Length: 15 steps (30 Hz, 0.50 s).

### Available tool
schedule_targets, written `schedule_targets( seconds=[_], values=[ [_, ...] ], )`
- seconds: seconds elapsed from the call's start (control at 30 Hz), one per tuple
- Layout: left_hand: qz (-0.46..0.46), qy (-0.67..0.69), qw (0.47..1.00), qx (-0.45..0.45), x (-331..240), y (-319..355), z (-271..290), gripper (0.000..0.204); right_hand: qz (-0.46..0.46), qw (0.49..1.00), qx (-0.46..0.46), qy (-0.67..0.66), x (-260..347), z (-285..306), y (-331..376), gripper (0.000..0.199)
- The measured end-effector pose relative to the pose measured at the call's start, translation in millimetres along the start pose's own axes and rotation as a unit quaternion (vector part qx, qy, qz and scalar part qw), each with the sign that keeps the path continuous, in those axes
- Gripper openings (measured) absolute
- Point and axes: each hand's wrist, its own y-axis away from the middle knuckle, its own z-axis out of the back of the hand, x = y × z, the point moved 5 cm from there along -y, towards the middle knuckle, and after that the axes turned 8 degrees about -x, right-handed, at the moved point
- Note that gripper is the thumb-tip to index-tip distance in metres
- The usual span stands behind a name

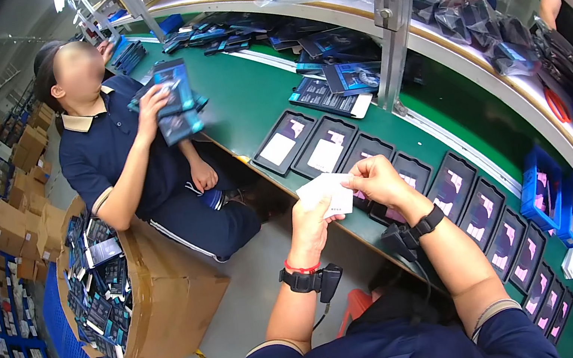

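Centre frame, head view: left hand (308, 230) & right hand (375, 181) both pinch a small stack of white cards (327, 193), held over the green worktop (251, 101) edge, w/ open black trays (326, 146) lined up right, each within reach. Co-worker (123, 153) upper left lifts dark packs.

Factory packing line: green conveyor (251, 101), trays (326, 146)
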Motion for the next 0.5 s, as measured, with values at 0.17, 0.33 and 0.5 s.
schedule_targets(
  seconds=[0.17, 0.33, 0.5],
  values=[
    [0.009, 0.01, 1.0, -0.021, -3.8, -3.1, -5.7, 0.029, -0.008, 0.997, 0.006, -0.07, -10.7, 17.9, -4.2, 0.012],
    [-0.044, -0.045, 0.994, -0.09, -14.2, -3.8, 6.0, 0.028, 0.043, 0.96, -0.169, 0.221, -6.3, 60.4, -8.9, 0.024],
    [-0.016, -0.066, 0.997, -0.023, 2.4, 2.3, -21.9, 0.027, 0.102, 0.977, -0.138, 0.127, 5.0, 45.1, 10.8, 0.03]
  ],
)
